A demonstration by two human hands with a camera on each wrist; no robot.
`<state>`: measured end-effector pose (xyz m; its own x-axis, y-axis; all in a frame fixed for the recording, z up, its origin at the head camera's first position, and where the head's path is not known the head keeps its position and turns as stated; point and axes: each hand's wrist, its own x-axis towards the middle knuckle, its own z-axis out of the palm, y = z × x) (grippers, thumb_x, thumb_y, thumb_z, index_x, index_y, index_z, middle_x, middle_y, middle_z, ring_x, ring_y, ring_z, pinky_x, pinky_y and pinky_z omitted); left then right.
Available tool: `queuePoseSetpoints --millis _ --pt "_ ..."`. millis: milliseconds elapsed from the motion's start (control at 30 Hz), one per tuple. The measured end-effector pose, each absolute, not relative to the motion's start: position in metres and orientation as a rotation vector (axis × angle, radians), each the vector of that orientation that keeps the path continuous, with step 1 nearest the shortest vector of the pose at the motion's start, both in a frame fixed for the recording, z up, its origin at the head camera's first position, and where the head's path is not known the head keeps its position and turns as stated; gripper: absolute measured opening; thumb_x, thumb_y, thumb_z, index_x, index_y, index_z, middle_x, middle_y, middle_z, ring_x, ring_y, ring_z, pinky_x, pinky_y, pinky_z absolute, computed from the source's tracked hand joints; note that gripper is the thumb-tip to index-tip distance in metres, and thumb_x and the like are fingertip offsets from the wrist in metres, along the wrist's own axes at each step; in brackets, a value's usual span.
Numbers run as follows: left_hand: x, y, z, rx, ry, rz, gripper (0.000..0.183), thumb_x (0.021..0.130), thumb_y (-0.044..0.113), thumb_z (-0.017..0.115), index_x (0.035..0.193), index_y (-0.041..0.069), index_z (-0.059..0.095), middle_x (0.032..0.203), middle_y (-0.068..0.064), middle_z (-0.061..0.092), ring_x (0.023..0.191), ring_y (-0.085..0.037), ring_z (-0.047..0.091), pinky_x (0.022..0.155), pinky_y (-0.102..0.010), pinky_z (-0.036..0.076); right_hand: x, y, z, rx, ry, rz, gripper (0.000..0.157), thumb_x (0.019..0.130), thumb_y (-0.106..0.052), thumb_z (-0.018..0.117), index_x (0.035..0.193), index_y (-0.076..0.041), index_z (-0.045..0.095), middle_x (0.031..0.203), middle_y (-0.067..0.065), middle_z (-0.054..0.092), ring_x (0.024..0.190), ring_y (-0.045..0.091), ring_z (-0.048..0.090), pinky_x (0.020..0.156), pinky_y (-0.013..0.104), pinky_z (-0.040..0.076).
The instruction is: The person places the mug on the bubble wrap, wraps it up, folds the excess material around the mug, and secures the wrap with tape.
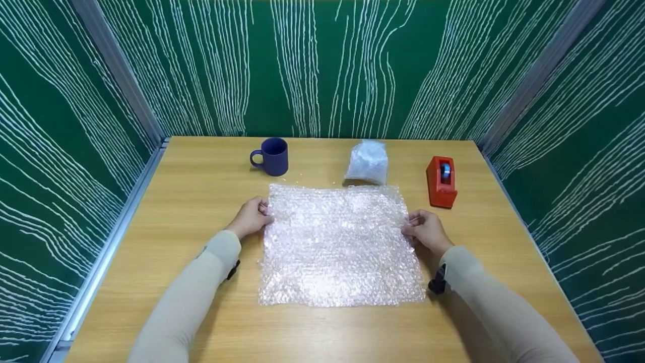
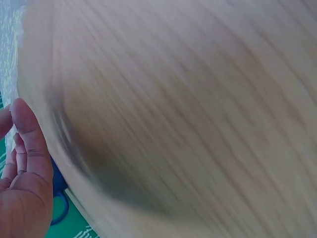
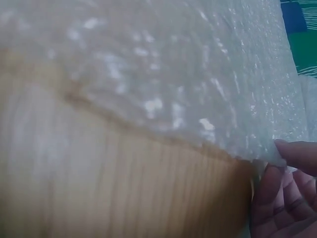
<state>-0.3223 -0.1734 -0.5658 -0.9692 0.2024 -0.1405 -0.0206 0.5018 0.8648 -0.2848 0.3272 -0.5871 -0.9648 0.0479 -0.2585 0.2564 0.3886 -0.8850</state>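
Observation:
A sheet of clear bubble wrap (image 1: 340, 247) spreads over the middle of the table. My left hand (image 1: 251, 217) pinches its left edge, and in the left wrist view thumb and forefinger meet at the sheet's border. On the opposite edge my right hand (image 1: 427, 231) pinches the sheet between thumb and fingers; the right wrist view shows that grip on the bubble wrap (image 3: 163, 74) closely. Beyond the far edge of the sheet stand a dark blue mug (image 1: 275, 159), its handle to the left, and a bundle wrapped in bubble wrap (image 1: 369, 161). What the bundle contains cannot be made out.
A red tape dispenser (image 1: 441, 184) stands at the right of the wooden table (image 1: 201, 186). Green panels with white wavy lines (image 1: 342, 65) rise behind the table and on both sides. A few tiny scraps lie near the mug.

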Motion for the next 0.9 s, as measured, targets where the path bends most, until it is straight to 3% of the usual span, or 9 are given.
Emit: queuePoseSetpoints --millis 133,267,467,533,633,900 --pt "-0.323 -0.169 -0.568 0.155 2.488 1.456 0.029 0.091 -0.006 0.070 0.115 -0.003 0.053 0.091 0.000 0.049 0.068 -0.009 0.051 0.055 -0.018 0.046 -0.287 0.330 -0.584 0.271 2.531 -1.472 0.036 0.094 -0.002 0.079 0.121 0.001 0.056 0.090 0.003 0.060 0.069 0.014 0.062 0.058 0.025 0.059" --pt "-0.323 -0.167 -0.569 0.113 2.455 1.451 0.030 0.091 -0.007 0.069 0.115 -0.001 0.052 0.091 0.000 0.049 0.062 -0.010 0.054 0.051 -0.021 0.052 -0.289 0.324 -0.579 0.188 2.719 -1.289 0.046 0.093 -0.011 0.083 0.128 0.003 0.056 0.098 0.010 0.060 0.080 0.019 0.060 0.066 0.027 0.054" --pt "-0.323 -0.164 -0.569 0.088 2.451 1.428 0.031 0.092 -0.007 0.069 0.117 0.000 0.052 0.093 -0.001 0.049 0.066 -0.012 0.056 0.052 -0.022 0.055 -0.288 0.304 -0.574 0.018 2.827 -1.233 0.058 0.093 -0.010 0.083 0.142 0.007 0.058 0.131 0.029 0.061 0.117 0.043 0.064 0.099 0.051 0.058" --pt "-0.323 -0.163 -0.569 0.086 2.450 1.429 0.032 0.092 -0.008 0.069 0.118 -0.001 0.052 0.094 -0.002 0.050 0.067 -0.013 0.056 0.052 -0.022 0.055 -0.288 0.296 -0.573 -0.074 2.833 -1.239 0.061 0.093 -0.009 0.083 0.146 0.007 0.057 0.142 0.032 0.058 0.129 0.050 0.060 0.111 0.061 0.053" --pt "-0.323 -0.162 -0.567 0.079 2.449 1.427 0.034 0.092 -0.008 0.070 0.120 -0.003 0.052 0.096 -0.003 0.052 0.067 -0.013 0.057 0.053 -0.022 0.055 -0.286 0.284 -0.574 -0.222 2.851 -1.218 0.065 0.091 -0.010 0.086 0.148 0.006 0.058 0.153 0.032 0.055 0.143 0.053 0.051 0.123 0.066 0.042" --pt "-0.325 -0.161 -0.567 0.098 2.447 1.401 0.037 0.091 -0.005 0.072 0.124 -0.004 0.053 0.095 -0.002 0.049 0.065 -0.010 0.055 0.053 -0.021 0.056 -0.281 0.260 -0.581 -0.543 2.782 -1.123 0.081 0.086 -0.019 0.092 0.155 0.003 0.054 0.163 0.030 0.049 0.155 0.055 0.038 0.131 0.069 0.025"
